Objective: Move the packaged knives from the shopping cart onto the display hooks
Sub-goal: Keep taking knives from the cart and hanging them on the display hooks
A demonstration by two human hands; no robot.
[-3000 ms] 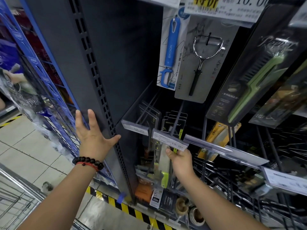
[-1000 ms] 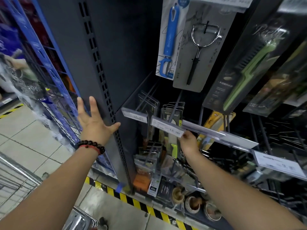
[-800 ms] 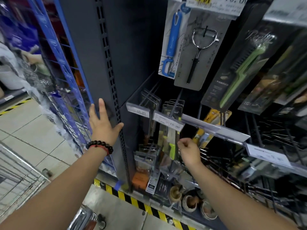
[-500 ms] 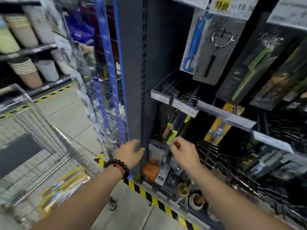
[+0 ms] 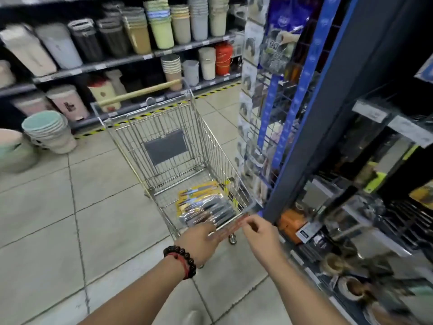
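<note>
I see the shopping cart (image 5: 164, 146) standing on the tiled floor (image 5: 70, 207), just left of the dark display rack (image 5: 328, 113). The packaged knives (image 5: 206, 211) lie in a stack on the cart's bottom, at the near end by the red-trimmed rim; yellow card backing shows under the clear packs.

My left hand (image 5: 199, 240) is at the near rim of the cart, fingers (image 5: 212, 231) reaching forward over the rim toward the packs. They look fairly straight, but the tips are blurred against the rim, so I cannot tell whether they grip anything. A dark bead bracelet (image 5: 180, 260) sits on that wrist.

My right hand (image 5: 260, 233) is just right of the left, also at the near rim, close to the cart's corner next to the rack. Its fingers (image 5: 249, 227) are loosely curled, thumb and forefinger close together; motion blur hides whether they pinch the rim or nothing.

Beyond the cart, on the far shelves (image 5: 117, 64), stacked plastic bins (image 5: 161, 31) stand in rows. On the rack right of the cart, hanging goods are smeared by blur.
</note>
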